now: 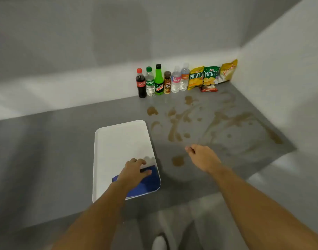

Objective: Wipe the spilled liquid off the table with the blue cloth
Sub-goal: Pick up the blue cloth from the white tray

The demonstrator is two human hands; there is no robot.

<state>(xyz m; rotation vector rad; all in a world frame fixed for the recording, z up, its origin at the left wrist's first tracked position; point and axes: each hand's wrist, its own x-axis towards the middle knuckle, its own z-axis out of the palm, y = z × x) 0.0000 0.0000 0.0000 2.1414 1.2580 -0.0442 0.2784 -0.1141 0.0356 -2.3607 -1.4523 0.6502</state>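
A blue cloth [148, 183] lies in the near right corner of a white tray [118, 141] on the grey table [55, 150]. My left hand [134, 172] rests on the cloth, fingers curled over its far edge, thumb pressed on it. Brown spilled liquid [174, 130] spreads in puddles and streaks across the table's right half, with one small puddle [178, 161] near the tray. My right hand [201, 156] hovers over the table just right of that puddle, fingers loosely curled, holding nothing.
Along the back wall stand several drink bottles [159, 81] and several snack bags [211, 74], with a small red packet [208, 89] in front. White walls close the back and right side. The table's near edge runs diagonally below the tray.
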